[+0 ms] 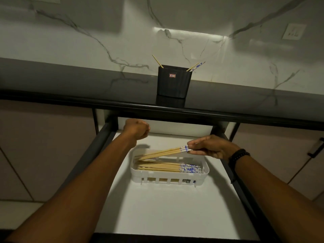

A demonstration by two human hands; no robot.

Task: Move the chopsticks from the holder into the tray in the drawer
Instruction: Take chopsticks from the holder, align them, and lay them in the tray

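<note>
Head view: my right hand [210,148] pinches blue-ended bamboo chopsticks [163,152] over white slotted tray [168,180], left hand [136,128] seemingly fisted empty; early release may scatter them.

Your two arms are bare from the fingers back to the lower edge of the view, both forearms uncovered along the whole stretch in sight. On your right hand [213,149], back from the fingers, past the knuckles, a black bracelet [238,156] circles the wrist. It looks made of small round dark beads, seemingly in two rows side by side, sitting snug against the skin; the dim light hides any finer detail. Your left hand [137,128] is bare from the fingertips to the wrist and on up the forearm.
</note>
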